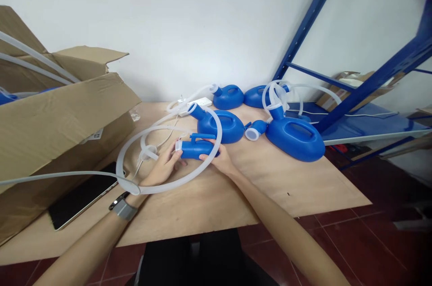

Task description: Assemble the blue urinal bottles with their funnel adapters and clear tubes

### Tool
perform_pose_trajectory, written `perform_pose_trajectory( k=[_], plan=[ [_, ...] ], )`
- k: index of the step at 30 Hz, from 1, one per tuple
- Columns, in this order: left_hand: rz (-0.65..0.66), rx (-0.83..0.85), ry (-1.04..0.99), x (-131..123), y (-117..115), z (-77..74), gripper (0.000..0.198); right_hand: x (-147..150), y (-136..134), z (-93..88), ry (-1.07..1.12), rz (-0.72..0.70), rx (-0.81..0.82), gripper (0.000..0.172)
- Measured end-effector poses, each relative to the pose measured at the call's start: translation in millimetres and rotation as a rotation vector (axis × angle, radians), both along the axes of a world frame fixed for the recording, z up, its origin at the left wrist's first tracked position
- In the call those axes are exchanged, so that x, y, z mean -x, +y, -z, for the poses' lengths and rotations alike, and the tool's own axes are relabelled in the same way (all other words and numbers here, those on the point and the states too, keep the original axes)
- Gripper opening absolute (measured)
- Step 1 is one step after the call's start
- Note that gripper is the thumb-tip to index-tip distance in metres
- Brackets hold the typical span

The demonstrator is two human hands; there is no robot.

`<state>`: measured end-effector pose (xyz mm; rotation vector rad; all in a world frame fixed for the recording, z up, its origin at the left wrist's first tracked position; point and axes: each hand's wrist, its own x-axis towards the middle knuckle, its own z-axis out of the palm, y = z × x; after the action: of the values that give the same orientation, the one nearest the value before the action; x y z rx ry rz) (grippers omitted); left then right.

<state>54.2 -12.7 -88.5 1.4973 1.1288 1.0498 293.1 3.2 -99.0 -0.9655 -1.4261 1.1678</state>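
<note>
A blue plastic urinal mouthpiece [197,149], with a handle-like bar on top and a frosted white end, lies level between my two hands. My left hand [168,162] pinches it at the white end. At its other end my right hand [222,161] has closed its fingers round the blue body. A frosted clear hose [175,185] loops in front of the piece and over my left wrist. Just behind is a blue urinal bottle [224,126] with an open neck. To the right lies a larger-looking blue bottle [297,140] beside a second mouthpiece [255,130].
Two more blue bottles, one of them a bottle [232,97], stand by the wall. An open cardboard box [67,119] with hoses takes up the left. A dark tablet [84,196] lies beside it. Blue metal shelving [364,124] borders the table [209,212] at right.
</note>
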Motion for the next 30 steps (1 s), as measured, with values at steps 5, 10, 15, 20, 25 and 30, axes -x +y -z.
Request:
perform_pose_trajectory(
  k=[5, 10, 15, 20, 25, 30],
  plan=[
    [0.033, -0.024, 0.049, 1, -1, -0.6, 0.073, 0, 0, 1.7, -0.027, 0.0, -0.003, 0.064],
    [0.039, -0.07, 0.147, 1, -4, -2.0, 0.068, 0, -2, 2.5, -0.058, 0.007, -0.022, 0.061],
    [0.014, -0.204, 0.205, 2, -7, -3.2, 0.062, -1, -3, 2.3, -0.064, -0.006, -0.02, 0.059],
    [0.079, -0.193, 0.14, -2, -10, -15.5, 0.05, -5, 1, -1.5, -0.063, -0.084, -0.019, 0.057],
    [-0.001, -0.056, -0.11, -18, 6, -45.3, 0.037, -8, 4, -1.9, -0.05, -0.025, 0.035, 0.058],
    [0.05, 0.011, -0.158, -38, 24, -61.0, 0.03, -12, 9, 8.3, 0.087, -0.026, 0.077, 0.067]
  ],
)
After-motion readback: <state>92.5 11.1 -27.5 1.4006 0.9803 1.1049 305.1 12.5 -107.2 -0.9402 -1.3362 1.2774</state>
